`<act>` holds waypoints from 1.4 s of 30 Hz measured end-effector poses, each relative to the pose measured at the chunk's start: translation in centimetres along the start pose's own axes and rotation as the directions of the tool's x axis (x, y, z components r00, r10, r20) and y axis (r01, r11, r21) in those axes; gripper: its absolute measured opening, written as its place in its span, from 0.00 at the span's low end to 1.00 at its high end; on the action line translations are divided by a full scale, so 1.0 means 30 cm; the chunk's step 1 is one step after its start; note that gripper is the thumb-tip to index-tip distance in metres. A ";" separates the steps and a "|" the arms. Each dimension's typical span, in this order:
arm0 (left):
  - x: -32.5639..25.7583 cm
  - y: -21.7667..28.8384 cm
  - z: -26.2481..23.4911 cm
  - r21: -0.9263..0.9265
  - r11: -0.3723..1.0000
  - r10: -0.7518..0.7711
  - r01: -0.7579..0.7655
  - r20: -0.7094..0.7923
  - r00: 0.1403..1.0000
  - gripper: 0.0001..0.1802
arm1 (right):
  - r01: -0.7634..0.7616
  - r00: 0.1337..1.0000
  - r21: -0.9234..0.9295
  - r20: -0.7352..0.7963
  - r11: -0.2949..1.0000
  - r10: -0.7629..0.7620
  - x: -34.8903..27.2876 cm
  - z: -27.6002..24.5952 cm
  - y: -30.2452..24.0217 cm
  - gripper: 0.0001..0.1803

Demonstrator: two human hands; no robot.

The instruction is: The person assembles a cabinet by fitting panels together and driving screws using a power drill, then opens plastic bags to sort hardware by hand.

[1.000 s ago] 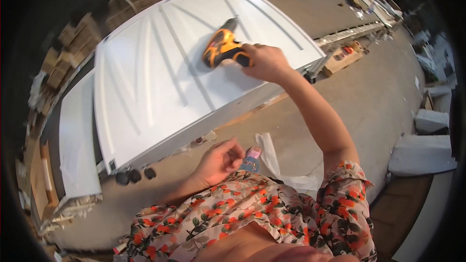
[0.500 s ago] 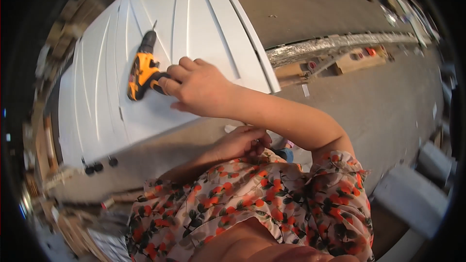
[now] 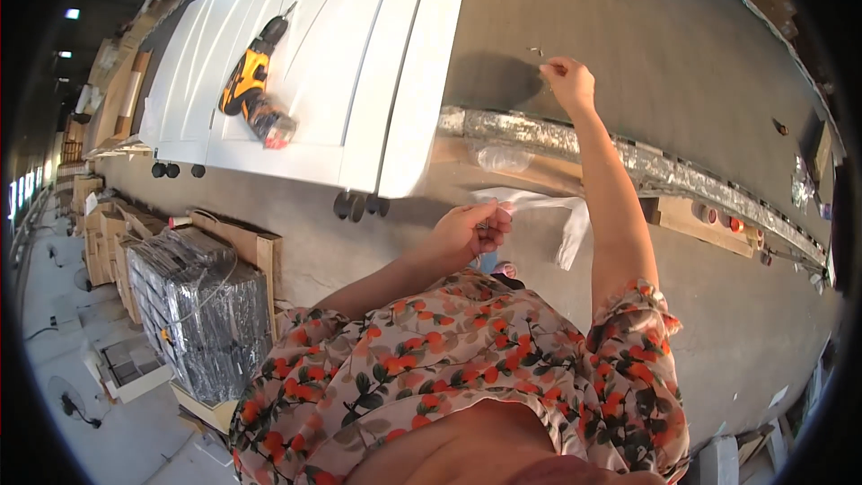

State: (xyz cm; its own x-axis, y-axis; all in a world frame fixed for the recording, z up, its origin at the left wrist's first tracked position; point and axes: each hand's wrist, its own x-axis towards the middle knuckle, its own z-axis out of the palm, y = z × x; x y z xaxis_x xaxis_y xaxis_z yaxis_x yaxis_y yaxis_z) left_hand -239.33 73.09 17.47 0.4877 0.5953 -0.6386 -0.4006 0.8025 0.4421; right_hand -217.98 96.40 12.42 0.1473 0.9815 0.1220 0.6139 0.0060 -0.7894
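Observation:
A yellow-and-black cordless drill [image 3: 246,81] lies on its side on a white panelled cabinet [image 3: 359,63], its bit pointing to the far side. My right hand [image 3: 573,88] is stretched over a brown work surface [image 3: 646,45], thumb and fingertips pressed together. Just beyond those fingertips lie small metal pieces [image 3: 536,51]; whether one is pinched cannot be made out. My left hand [image 3: 469,233] stays close to my body with its fingers curled up, and what sits in them is too small to name.
Black casters [image 3: 355,207] stick out along the cabinet's near edge. A scuffed metal rail [image 3: 530,137] borders the brown surface, with white plastic sheeting [image 3: 570,224] hanging below. At left stands a film-wrapped stack [image 3: 202,310] beside cardboard boxes [image 3: 108,238].
My right hand has let go of the drill and moved right, to the small metal pieces. The view has shifted, showing more at left. My left hand remains curled near my body.

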 end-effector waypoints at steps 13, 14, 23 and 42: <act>0.351 0.343 0.186 -0.595 0.749 0.450 -0.291 0.135 0.882 0.36 | 0.329 0.906 -0.255 0.358 0.909 -0.227 0.255 0.095 0.065 0.09; 0.353 0.355 0.185 -0.609 0.734 0.458 -0.300 0.119 0.881 0.37 | 0.329 0.898 -0.247 0.381 0.911 -0.221 0.251 0.101 0.052 0.09; 0.441 0.396 0.210 -0.606 0.724 0.484 -0.329 0.106 0.869 0.38 | 0.522 0.782 -0.429 0.586 0.737 -0.213 0.339 0.120 0.038 0.11; 0.541 -0.112 0.376 -0.105 0.989 -0.077 0.106 0.248 0.966 0.11 | 0.245 0.969 -0.081 0.014 0.966 -0.245 -0.508 -0.689 0.087 0.09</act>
State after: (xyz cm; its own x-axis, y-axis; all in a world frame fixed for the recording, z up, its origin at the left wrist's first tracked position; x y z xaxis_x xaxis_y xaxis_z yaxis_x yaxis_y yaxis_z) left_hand -221.32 80.51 12.73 0.6943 0.5231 -0.4943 -0.4258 0.8523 0.3039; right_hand -202.60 77.50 20.93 -0.0187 0.9528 0.3030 0.6922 0.2310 -0.6837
